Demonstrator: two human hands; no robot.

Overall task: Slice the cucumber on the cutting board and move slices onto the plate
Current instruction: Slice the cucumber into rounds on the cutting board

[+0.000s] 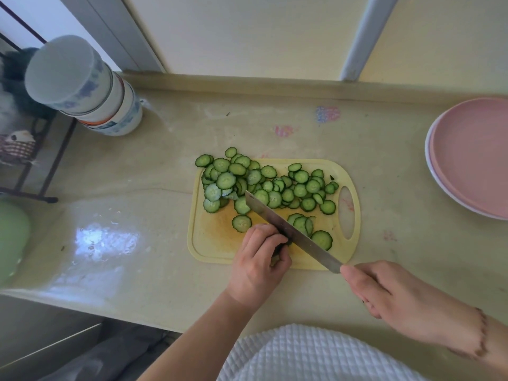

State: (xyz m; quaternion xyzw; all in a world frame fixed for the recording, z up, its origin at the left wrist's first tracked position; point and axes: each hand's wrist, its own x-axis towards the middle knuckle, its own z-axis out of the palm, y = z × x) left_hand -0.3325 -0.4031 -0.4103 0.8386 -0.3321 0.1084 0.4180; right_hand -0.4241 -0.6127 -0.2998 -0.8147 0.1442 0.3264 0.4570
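A person stands at a pale kitchen counter [137,188], slicing on a small yellow cutting board [211,237] with a handle slot at its right end. The left hand [258,259] rests on the near part of the board, its fingers curled tightly down over the last dark-green stub of cucumber [288,242], which is almost wholly hidden beneath the knuckles; only a sliver shows beside the blade. The right hand [398,298] grips the handle of a long knife [291,229], fingers wrapped around it and the thumb lying along the top toward the blade; the handle itself is covered by the hand. The blade runs diagonally from the lower right up toward the board's centre, its flat side just beside the left knuckles and its tip reaching into the heap of slices.

Cut cucumber slices [264,185] lie in an overlapping pile across the far half of the board, a few spilling over its far left corner onto the counter. A small fan of freshly cut rounds [301,224] leans on the right side of the blade, with one larger round near the board's front edge. The pink plate [472,155], stacked on a white one, sits well apart at the right edge of the counter and holds no slices. A stack of upturned bowls [90,92] stands at the far left.
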